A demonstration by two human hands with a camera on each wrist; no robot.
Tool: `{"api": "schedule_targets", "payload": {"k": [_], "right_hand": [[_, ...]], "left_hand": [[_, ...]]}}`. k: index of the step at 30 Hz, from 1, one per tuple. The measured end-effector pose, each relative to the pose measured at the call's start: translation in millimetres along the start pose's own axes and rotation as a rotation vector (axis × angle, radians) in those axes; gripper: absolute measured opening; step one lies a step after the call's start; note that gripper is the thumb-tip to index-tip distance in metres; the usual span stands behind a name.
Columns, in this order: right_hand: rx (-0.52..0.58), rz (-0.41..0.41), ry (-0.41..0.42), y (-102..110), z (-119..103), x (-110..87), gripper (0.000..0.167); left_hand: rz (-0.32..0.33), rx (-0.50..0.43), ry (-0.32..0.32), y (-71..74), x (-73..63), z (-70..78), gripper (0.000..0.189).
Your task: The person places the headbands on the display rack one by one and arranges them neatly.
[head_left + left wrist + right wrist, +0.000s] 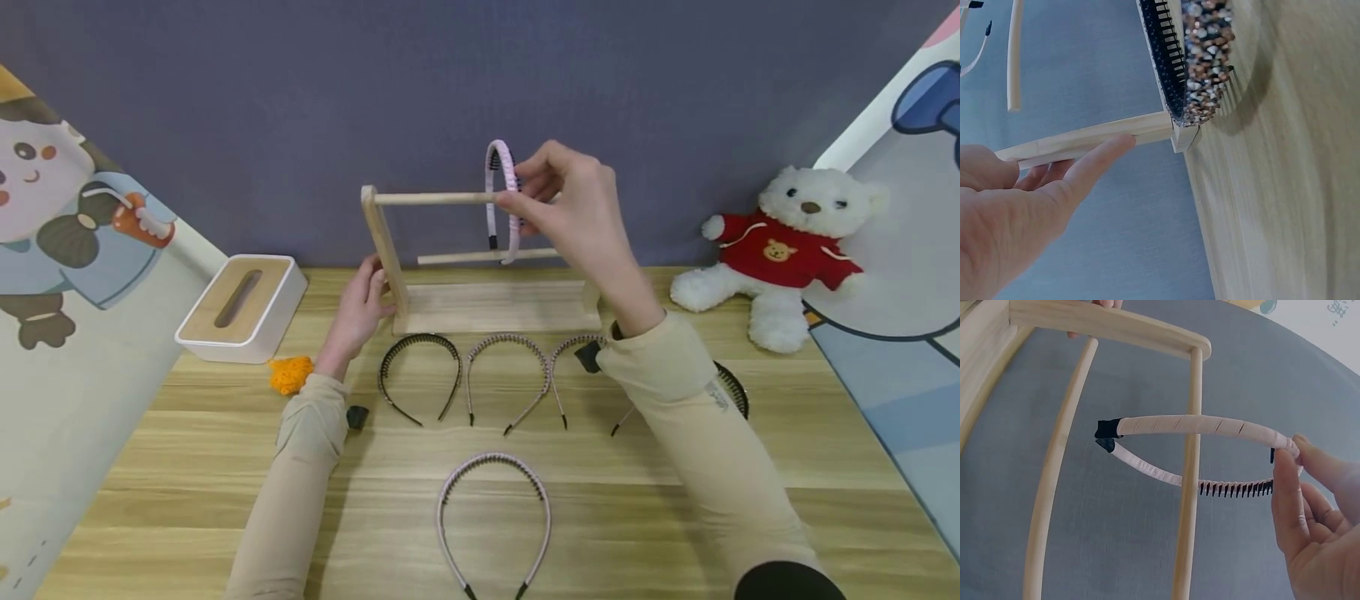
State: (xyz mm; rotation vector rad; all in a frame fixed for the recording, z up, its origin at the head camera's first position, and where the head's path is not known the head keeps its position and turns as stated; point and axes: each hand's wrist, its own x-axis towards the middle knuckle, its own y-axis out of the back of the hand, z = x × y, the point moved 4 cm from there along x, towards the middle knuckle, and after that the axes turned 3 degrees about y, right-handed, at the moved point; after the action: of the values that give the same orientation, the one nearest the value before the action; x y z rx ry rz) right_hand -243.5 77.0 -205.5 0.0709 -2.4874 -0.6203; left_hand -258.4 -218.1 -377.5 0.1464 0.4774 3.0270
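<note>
My right hand [573, 204] pinches a pale pink headband [512, 187] near its curved top. The headband's two arms pass either side of the top bar [1189, 487] of a wooden rack [487, 308], their black tips pointing down. Its curved top sits above the bar, and dark comb teeth line the inside. My left hand [356, 308] holds the rack's left upright [1091, 137], index finger stretched along the wood and other fingers partly hidden behind it. The lower bar [465, 258] runs beneath the headband.
In front of the rack lie a dark beaded headband [420, 337], a pinkish one [510, 338] and others partly under my right arm. Another headband [495, 457] lies nearest me. A tissue box [270, 325] and orange bundle [290, 375] are left; a teddy bear [787, 250] sits right.
</note>
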Motion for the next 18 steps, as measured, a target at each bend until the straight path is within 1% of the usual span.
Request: {"api": "schedule_targets", "payload": {"k": [11, 18], "right_hand": [[0.054, -0.041, 0.002, -24.8, -7.8, 6.5, 0.027], [0.066, -0.057, 0.040, -44.3, -10.8, 10.7, 0.028]], "left_hand": [[-0.006, -0.018, 0.013, -0.2, -1.6, 1.3, 0.052], [0.001, -0.006, 0.007, -0.7, -1.5, 2.4, 0.052]]}}
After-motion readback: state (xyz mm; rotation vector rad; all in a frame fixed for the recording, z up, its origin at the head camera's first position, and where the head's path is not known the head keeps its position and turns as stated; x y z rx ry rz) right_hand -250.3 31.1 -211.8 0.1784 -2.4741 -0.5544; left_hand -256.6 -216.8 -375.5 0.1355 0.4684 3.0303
